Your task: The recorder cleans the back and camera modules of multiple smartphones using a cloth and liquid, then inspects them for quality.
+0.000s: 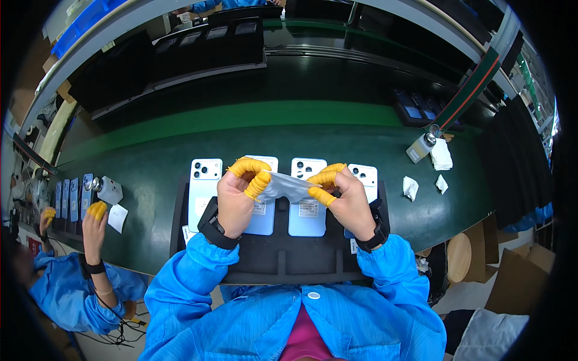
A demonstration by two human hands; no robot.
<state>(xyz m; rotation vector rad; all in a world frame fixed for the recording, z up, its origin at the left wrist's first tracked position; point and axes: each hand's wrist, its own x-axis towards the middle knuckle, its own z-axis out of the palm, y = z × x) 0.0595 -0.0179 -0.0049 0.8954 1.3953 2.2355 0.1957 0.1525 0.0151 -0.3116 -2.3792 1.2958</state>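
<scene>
Left hand [236,198] and right hand [351,204], yellow finger covers [259,184] on: each pinches one end of a thin grey sheet [288,187], spread between them above the black tray [259,265] at the worktop's [391,234] near edge. In tray: four light-blue phones [307,225], side by side, camera ends toward its far edge.

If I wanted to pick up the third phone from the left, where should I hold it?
Probably by the long edges of its lower half, coming from the near side. The phone lies flat on the black tray, camera bump at its far end, with dark gaps along both sides. The left hand and right hand hold a grey sheet over its upper part.
</scene>
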